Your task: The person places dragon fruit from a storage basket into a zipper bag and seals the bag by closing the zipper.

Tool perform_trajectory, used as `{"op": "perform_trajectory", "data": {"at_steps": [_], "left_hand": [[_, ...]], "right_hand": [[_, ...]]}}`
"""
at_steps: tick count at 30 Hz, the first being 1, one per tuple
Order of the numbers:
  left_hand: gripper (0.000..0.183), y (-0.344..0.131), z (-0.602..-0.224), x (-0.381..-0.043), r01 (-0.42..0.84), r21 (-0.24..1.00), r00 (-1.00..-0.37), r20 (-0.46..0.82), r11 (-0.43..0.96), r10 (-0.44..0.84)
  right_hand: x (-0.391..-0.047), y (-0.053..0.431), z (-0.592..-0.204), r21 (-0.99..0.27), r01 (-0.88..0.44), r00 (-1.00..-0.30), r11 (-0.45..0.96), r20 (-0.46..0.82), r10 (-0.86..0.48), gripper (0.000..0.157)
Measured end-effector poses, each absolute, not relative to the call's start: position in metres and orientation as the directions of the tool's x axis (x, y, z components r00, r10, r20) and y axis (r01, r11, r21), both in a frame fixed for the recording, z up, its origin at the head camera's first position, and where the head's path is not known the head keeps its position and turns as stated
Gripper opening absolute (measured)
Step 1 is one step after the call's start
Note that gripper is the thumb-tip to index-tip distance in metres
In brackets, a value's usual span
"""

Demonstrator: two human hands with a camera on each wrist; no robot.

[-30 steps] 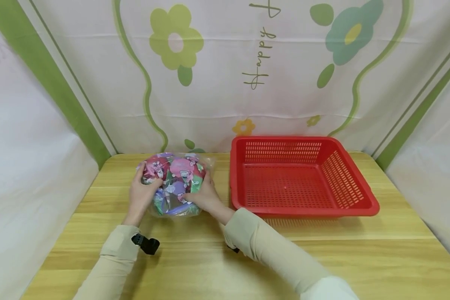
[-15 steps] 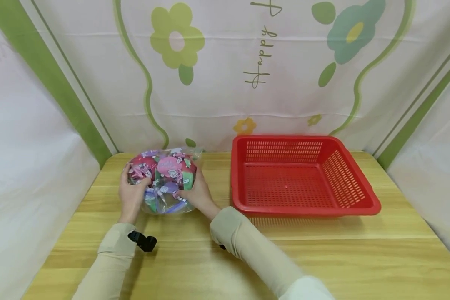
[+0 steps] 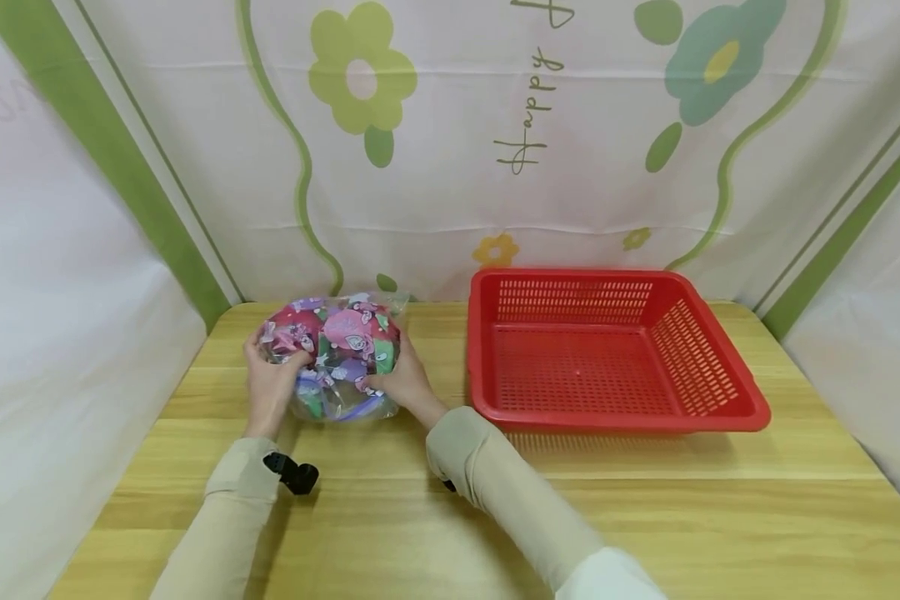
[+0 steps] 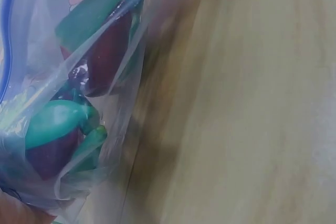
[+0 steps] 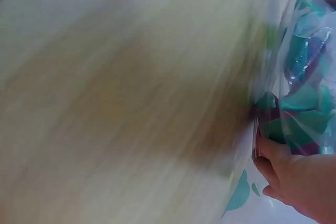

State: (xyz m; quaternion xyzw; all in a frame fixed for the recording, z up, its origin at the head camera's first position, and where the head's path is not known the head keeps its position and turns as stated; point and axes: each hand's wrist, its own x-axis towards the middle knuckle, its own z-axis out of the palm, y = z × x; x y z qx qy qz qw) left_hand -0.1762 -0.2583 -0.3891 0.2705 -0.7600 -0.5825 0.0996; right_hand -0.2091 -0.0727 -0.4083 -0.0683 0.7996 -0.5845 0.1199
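A clear plastic zip bag (image 3: 341, 354) with pink cartoon prints and a blue-purple zip strip stands at the table's far left. Glossy green and dark purple-red rounded pieces (image 4: 58, 121) show through its wall; their kind is not clear. My left hand (image 3: 268, 382) grips the bag's left side, thumb on the near face. On the opposite side my right hand (image 3: 408, 377) holds it the same way, and the right wrist view shows those fingers (image 5: 299, 182) around its edge. Whether the bag's bottom touches the table cannot be told.
To the right of the bag sits a red plastic basket (image 3: 482, 350) with slotted walls, a gap between them. Below both lies a wood-grain table (image 3: 375, 517). A white flower-printed cloth (image 3: 435, 150) hangs right behind the table's far edge, with more cloth at both sides.
Both hands have carried the bag a little to the left and away from me since a second ago. Over the last half second it barely shifts relative to the basket, which stays put.
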Motion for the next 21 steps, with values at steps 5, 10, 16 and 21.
{"op": "perform_trajectory", "data": {"at_steps": [5,10,16,21], "left_hand": [[0.097,-0.26,-0.386,-0.179,-0.313,0.936,-0.845,-0.199,0.159,-0.497],[0.093,-0.263,-0.389,-0.18,-0.305,0.944,-0.857,-0.214,0.127,-0.469],[0.089,-0.268,-0.393,-0.179,-0.293,0.947,-0.871,-0.206,0.134,-0.447],[0.089,-0.271,-0.392,-0.176,-0.278,0.92,-0.889,-0.137,0.276,-0.438]], "right_hand": [[-0.21,-0.072,-0.405,-0.956,0.052,-0.96,0.29,-0.128,-0.249,0.1],[-0.208,-0.071,-0.403,-0.96,0.035,-0.958,0.278,-0.111,-0.264,0.103],[-0.205,-0.07,-0.403,-0.957,-0.005,-0.951,0.289,-0.085,-0.298,0.1],[-0.202,-0.07,-0.4,-0.955,0.004,-0.953,0.297,-0.094,-0.288,0.091]]}}
